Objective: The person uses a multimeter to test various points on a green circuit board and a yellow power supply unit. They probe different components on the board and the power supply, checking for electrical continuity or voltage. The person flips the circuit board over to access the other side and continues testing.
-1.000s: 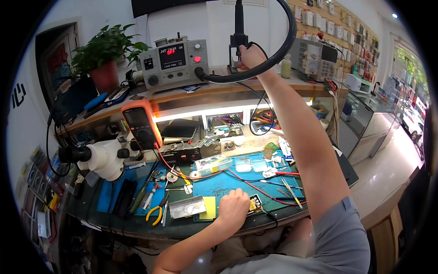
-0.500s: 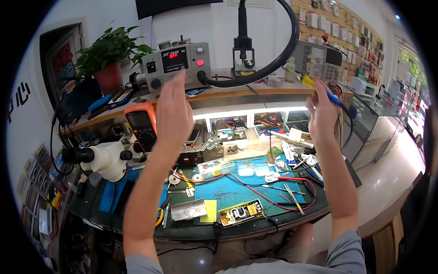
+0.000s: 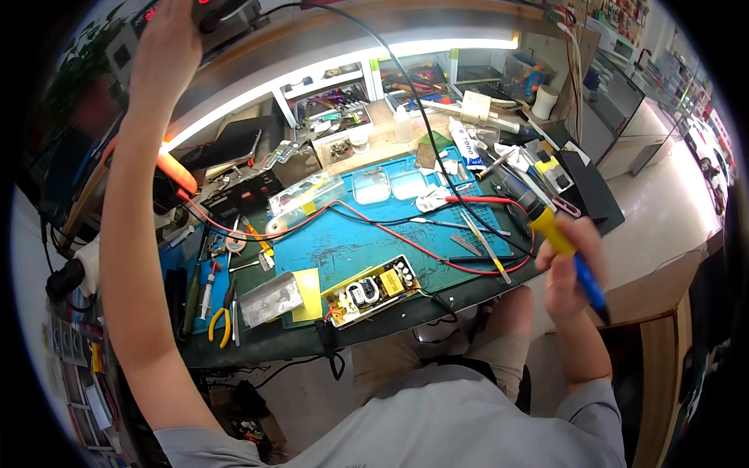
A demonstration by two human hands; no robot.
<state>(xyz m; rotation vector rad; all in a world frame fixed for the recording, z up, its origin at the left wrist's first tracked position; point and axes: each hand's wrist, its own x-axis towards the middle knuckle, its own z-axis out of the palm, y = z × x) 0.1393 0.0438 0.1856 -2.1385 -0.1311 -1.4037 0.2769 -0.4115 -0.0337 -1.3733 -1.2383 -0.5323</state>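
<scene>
My right hand [image 3: 573,265] is closed around a soldering iron [image 3: 554,232] with a yellow grip and a blue handle. The iron is held above the right end of the bench, its handle pointing down toward me. My left hand [image 3: 168,51] reaches up to the far left, against the grey soldering station [image 3: 234,23] on the shelf; its fingers run out of the picture. An opened power supply [image 3: 370,292], its circuit board showing in a pale case, lies at the bench's near edge. Beside it are a metal tray [image 3: 271,300] and a yellow paper pad [image 3: 310,295].
A blue mat [image 3: 367,242] covers the bench middle, crossed by red and black test leads [image 3: 390,222]. Tweezers [image 3: 484,246], a glue tube [image 3: 466,144] and tools crowd the right. Yellow-handled pliers [image 3: 221,327] lie left. Lit drawers [image 3: 328,109] stand behind.
The view has tipped downward and turned. My left hand has gone up to the station's front. My right hand has come down and nearer with the soldering iron.
</scene>
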